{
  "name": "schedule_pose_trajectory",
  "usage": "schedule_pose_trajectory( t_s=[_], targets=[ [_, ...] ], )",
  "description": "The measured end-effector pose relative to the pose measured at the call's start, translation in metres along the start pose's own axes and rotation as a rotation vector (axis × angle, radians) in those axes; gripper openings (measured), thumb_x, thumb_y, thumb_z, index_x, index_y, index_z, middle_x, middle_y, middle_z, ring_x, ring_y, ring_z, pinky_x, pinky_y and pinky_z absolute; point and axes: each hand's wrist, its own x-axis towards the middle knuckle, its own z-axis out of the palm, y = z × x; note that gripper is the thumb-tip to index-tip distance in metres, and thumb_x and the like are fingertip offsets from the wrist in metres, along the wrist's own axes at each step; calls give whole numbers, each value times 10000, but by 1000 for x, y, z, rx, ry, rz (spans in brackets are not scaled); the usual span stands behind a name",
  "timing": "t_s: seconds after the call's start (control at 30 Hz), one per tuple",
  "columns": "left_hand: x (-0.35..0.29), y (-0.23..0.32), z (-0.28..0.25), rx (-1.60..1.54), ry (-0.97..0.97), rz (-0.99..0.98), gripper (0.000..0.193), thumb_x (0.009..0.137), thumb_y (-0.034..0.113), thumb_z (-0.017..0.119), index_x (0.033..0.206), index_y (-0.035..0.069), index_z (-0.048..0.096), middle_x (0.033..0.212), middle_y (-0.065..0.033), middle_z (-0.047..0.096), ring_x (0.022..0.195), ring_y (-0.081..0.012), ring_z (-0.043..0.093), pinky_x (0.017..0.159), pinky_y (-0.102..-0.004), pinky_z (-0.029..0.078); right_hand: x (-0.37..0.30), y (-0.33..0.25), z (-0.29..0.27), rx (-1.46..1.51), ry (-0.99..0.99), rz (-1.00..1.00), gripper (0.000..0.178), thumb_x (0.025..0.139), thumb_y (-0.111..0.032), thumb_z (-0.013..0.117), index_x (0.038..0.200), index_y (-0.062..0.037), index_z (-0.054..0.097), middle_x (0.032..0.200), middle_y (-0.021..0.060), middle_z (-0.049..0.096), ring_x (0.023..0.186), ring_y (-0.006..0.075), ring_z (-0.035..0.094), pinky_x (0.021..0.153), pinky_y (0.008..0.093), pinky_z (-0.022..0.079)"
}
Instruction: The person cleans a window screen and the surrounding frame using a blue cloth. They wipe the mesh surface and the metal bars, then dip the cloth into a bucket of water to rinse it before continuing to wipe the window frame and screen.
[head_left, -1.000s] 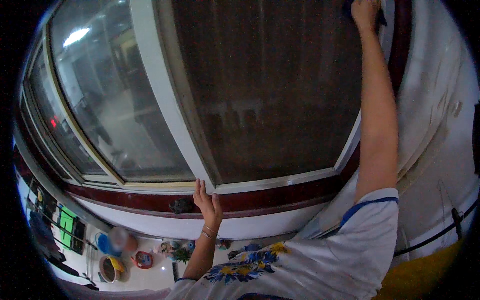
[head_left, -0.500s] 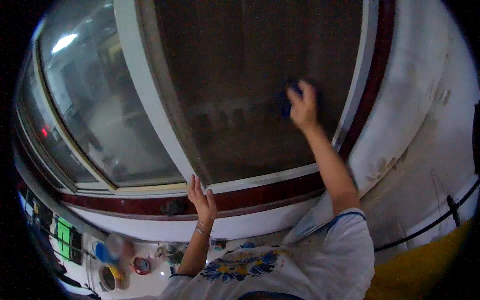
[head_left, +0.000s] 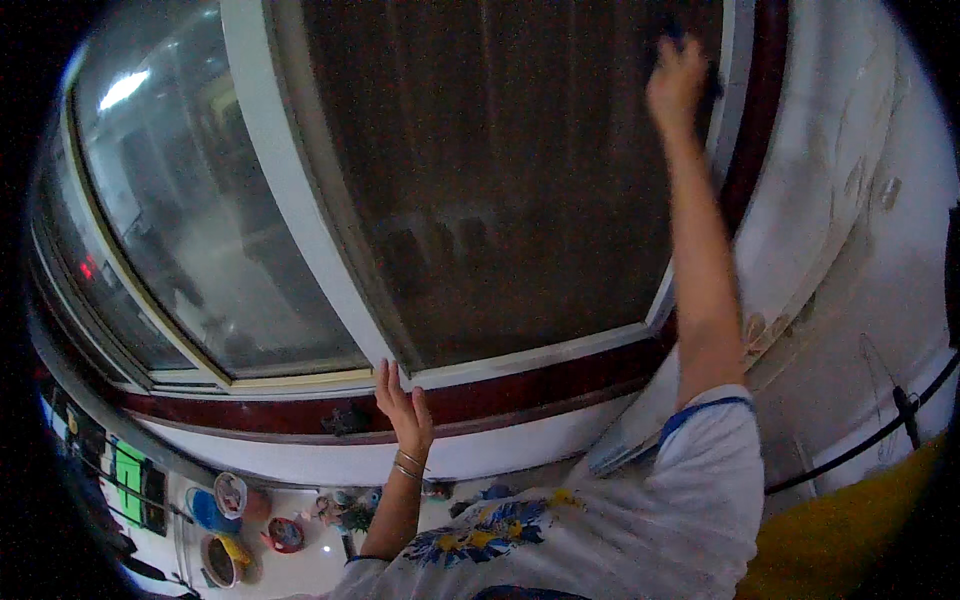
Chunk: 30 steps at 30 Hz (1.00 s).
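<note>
Up at the top right of the dark window screen (head_left: 520, 150), my right hand (head_left: 679, 88) presses a dark blue cloth (head_left: 713, 84) close to the screen's right frame. Little of the cloth shows around the fingers, and its outline is dim. My left hand (head_left: 405, 412) rests with fingers stretched out and somewhat apart at the lower end of the white upright frame (head_left: 290, 190). It holds nothing, and its fingertips touch the frame just above the dark red sill (head_left: 520, 400).
Left of the upright is a glass pane (head_left: 210, 220) with reflections. A small dark object (head_left: 345, 418) lies on the sill. Below stand buckets (head_left: 220, 560), a red basin (head_left: 285, 535) and plants (head_left: 355, 515). A pale wall (head_left: 860, 250) borders the right, with a black bar (head_left: 850, 450) near it.
My right hand has moved up and to the right across the screen with the cloth, the arm stretching further. My left hand has stayed nearly in place.
</note>
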Motion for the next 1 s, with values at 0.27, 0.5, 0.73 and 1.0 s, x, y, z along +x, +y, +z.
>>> schedule_pose_trajectory(
  t_s=[0.27, 0.5, 0.73, 1.0],
  targets=[
    [8, 4, 5, -26, -46, 42, 484, 883, 200, 424, 1321, 23, 319, 1396, -185, 270, 1238, -346, 286, 1004, -440, 194, -273, -37, -7, 156, -461, -90, 461, 725, 1, 562, 1180, -61, 524, 1248, 259, 400, 1147, 417, 401, 967, 466, 347],
    [-1, 1, -9, -34, -36, -22, 500, 879, 185, 427, 1335, 22, 301, 1404, -182, 256, 1234, -344, 283, 1006, -442, 190, -12, -15, -21, 6, 265, -188, 414, 751, -40, 550, 1165, -42, 529, 1224, 247, 414, 1138, 406, 387, 984, 442, 309],
    [-8, -3, -14, -44, -20, -41, 498, 892, 210, 424, 1339, 26, 303, 1407, -174, 254, 1241, -343, 274, 1010, -432, 195, -13, 33, -27, -254, 81, -93, 410, 755, -35, 547, 1163, -15, 512, 1277, 254, 363, 1178, 432, 349, 1008, 477, 279],
    [-8, 2, -11, -79, -78, 17, 488, 899, 228, 422, 1328, 19, 319, 1402, -172, 266, 1244, -338, 280, 999, -445, 202, -354, 36, -25, -241, -209, 319, 392, 774, 21, 488, 1162, 66, 460, 1317, 268, 298, 1224, 444, 272, 1025, 488, 231]
  ],
)
